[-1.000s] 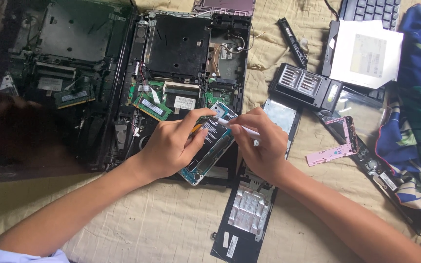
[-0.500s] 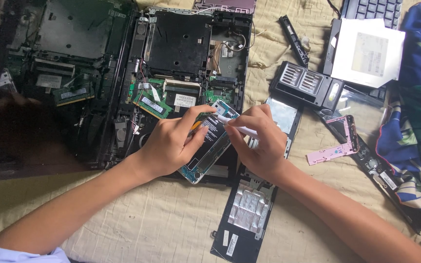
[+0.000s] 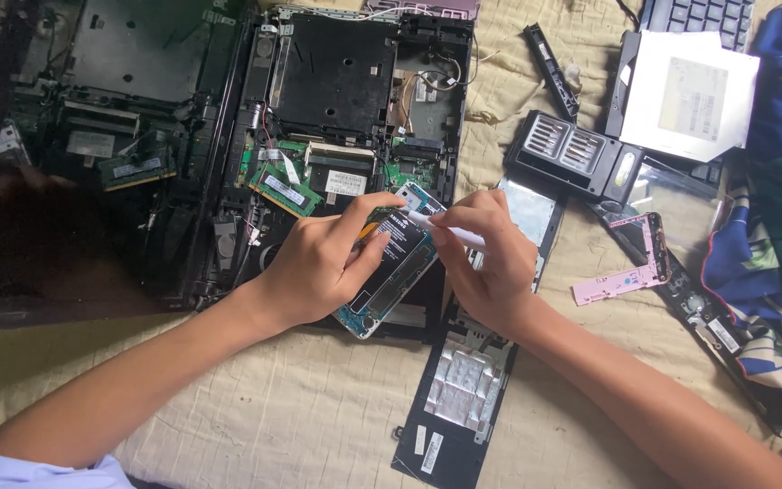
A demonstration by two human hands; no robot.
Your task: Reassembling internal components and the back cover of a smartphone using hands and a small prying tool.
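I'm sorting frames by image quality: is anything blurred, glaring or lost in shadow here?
Head view: sharp, evenly daylit; the left hand and right hand on the opened black-and-teal phone look crisp; the glossy dark laptop screen reflects dimly; the white drive label is bright.

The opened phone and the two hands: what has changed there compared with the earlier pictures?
Almost nothing. The left hand holds the opened phone as before, and the right hand keeps the white tool at its upper end. The dismantled laptop has not moved.
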